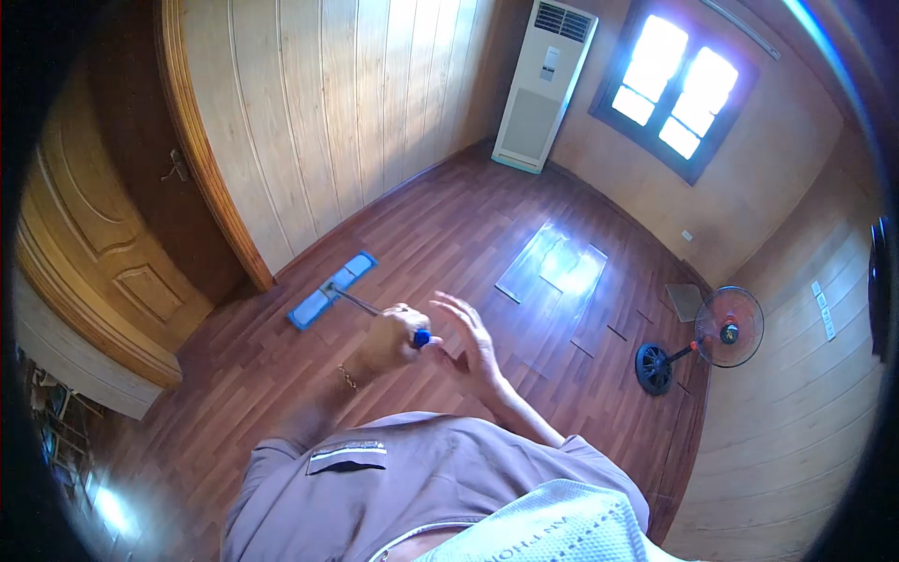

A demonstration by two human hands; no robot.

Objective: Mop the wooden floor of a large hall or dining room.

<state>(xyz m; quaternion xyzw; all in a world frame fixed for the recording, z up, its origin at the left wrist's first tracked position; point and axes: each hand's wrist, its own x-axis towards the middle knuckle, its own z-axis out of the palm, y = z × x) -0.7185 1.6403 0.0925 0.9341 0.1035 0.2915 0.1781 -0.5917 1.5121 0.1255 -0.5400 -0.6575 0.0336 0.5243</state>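
Observation:
A flat mop with a blue rectangular head [346, 275] lies on the reddish-brown wooden floor, ahead and to the left. Its thin metal handle [356, 301] rises toward me and ends in a blue cap [421, 338]. My left hand [395, 335] is closed round the handle just below that cap, with a bracelet on the wrist. Just right of the cap, my right hand [473, 348] is open, fingers apart and holding nothing. Whether its thumb touches the cap, I cannot tell.
Pale panelled wall [309, 103] and wooden doors [112, 253] bound the left. A tall air conditioner [536, 112] stands in the far corner beside a bright window [674, 84]. A pedestal fan [729, 328] with a black base is near the right wall. Dark gaps show between some floorboards.

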